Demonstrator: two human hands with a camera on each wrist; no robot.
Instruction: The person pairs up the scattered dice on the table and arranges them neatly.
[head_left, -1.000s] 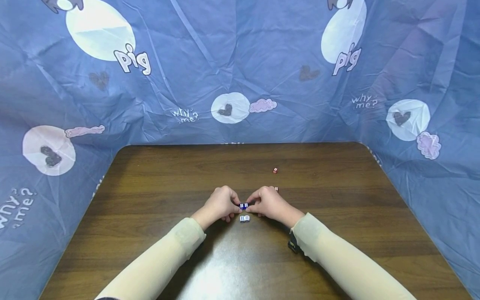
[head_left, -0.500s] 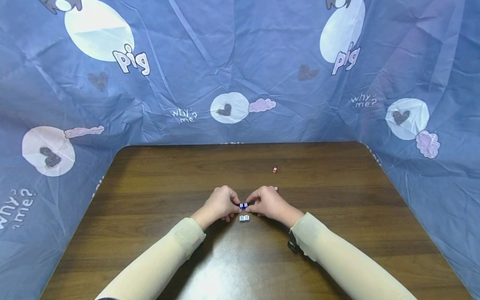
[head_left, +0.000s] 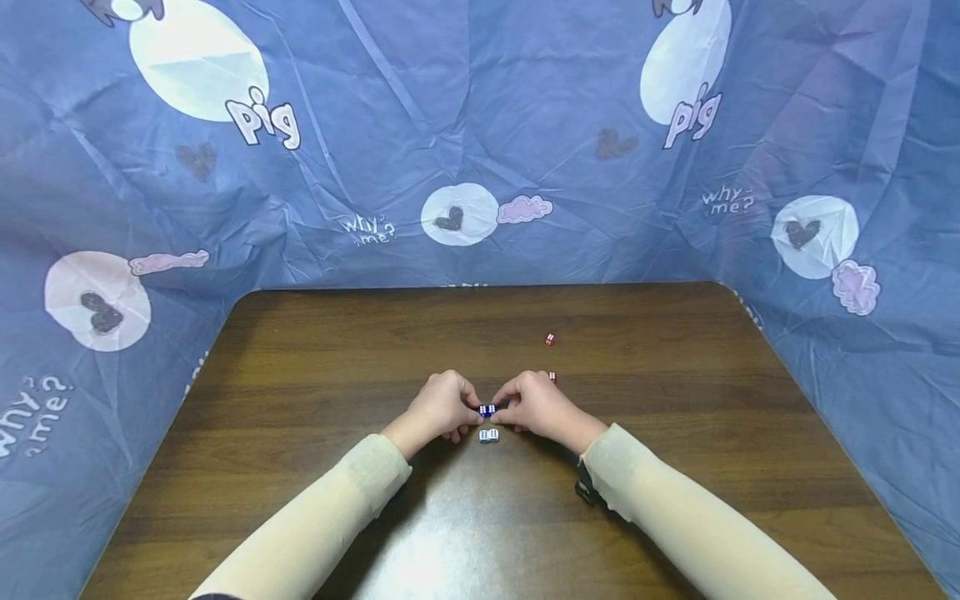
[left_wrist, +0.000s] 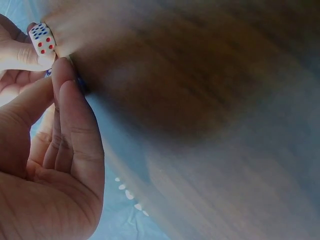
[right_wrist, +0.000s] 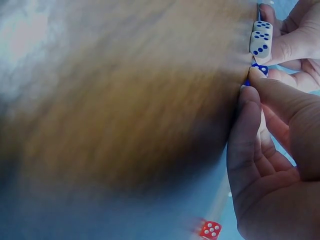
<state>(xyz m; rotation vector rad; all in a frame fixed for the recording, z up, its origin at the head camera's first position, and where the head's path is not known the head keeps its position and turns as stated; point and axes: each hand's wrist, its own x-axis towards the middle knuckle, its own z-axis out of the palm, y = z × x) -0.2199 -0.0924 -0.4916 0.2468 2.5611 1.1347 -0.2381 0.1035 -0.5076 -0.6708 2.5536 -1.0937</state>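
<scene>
Two blue dice (head_left: 487, 410) sit side by side on the brown table, between my two hands. My left hand (head_left: 444, 404) pinches the left one between thumb and index finger. From the other side, my right hand (head_left: 536, 406) pinches the right one the same way. In the right wrist view a blue die (right_wrist: 261, 69) peeks out at the fingertips, mostly covered by them. Just nearer to me, two white dice (head_left: 489, 436) stand against each other in a row. The left wrist view shows a white die (left_wrist: 42, 39) with blue and red pips beyond my fingers.
A red die (head_left: 550, 340) lies toward the back right of the table (head_left: 337, 333). Another red die (head_left: 552, 377) is partly hidden behind my right hand. A blue printed cloth (head_left: 465, 125) hangs around the table's far edge and sides.
</scene>
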